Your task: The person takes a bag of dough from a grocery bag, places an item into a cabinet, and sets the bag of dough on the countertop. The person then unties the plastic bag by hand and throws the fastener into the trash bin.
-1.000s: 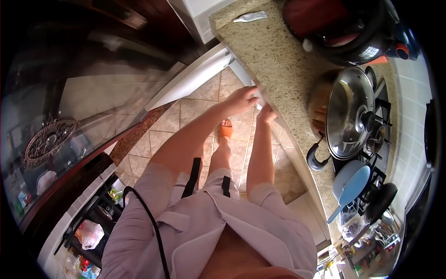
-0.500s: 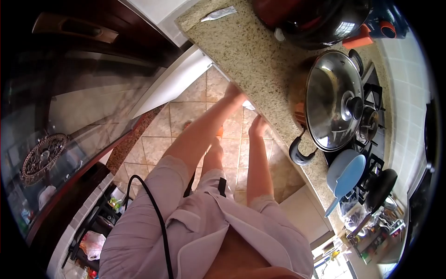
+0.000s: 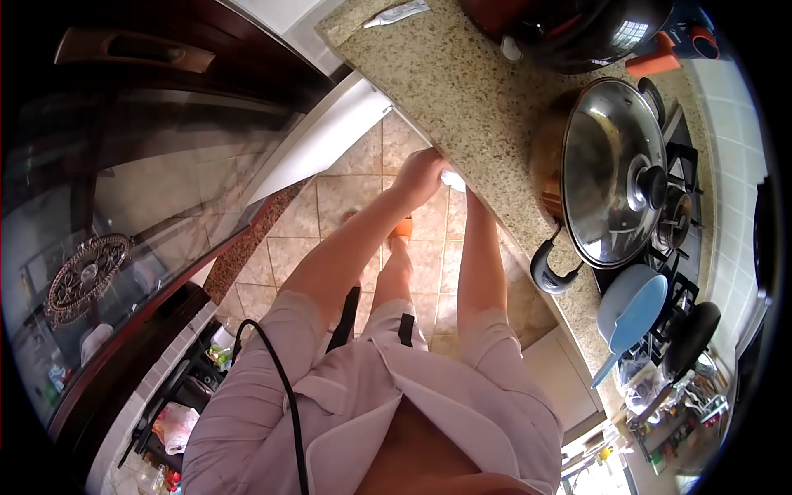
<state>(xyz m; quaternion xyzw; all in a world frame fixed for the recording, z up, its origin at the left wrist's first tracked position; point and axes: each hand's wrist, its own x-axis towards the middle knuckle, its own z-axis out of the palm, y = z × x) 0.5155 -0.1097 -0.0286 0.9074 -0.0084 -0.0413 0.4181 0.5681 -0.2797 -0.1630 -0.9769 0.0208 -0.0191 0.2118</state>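
My left hand is closed at the counter's front edge, below the level of the top. Against its fingers shows a small white thing, partly hidden by the counter, whose kind I cannot make out. My right forearm reaches under the same edge, and the hand at its end is hidden there. Close to both arms, a white cabinet door stands swung out over the tiled floor.
A large lidded pot sits on the speckled counter, its handle toward the front edge. Beside it are a light blue pan and a black frying pan. A dark glass-fronted cabinet stands at left.
The left hand has come further into view and the white thing beside it shows more. The right hand has slid out of sight under the counter edge. The view has shifted slightly.
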